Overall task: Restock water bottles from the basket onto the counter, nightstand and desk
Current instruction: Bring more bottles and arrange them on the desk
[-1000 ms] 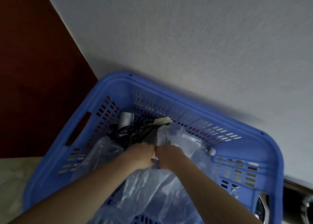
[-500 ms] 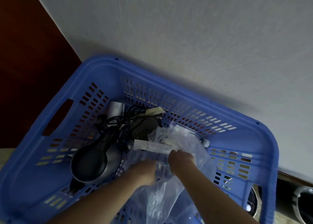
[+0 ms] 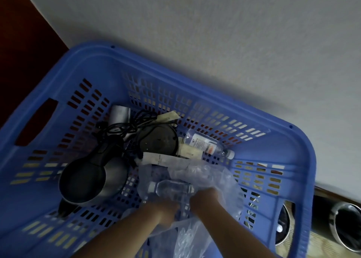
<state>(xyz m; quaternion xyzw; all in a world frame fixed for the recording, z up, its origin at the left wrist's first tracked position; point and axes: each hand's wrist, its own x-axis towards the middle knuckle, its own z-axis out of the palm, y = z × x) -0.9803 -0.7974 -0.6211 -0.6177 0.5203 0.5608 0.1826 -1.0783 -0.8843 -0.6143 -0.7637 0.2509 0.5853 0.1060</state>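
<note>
Worn on the head, looking forward and steeply down into the basket (image 3: 300, 160) (close, filling most of the frame), wall (image 3: 214, 23) behind.

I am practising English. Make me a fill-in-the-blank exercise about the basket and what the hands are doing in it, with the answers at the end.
1. The basket is ____ in colour.
2. A loose water bottle lies on its ____ by the far wall.
3. Its cap is ____.
4. The left hand and the right hand grip the clear plastic wrap around more ____.
Missing words: blue; side; white; bottles.
</note>
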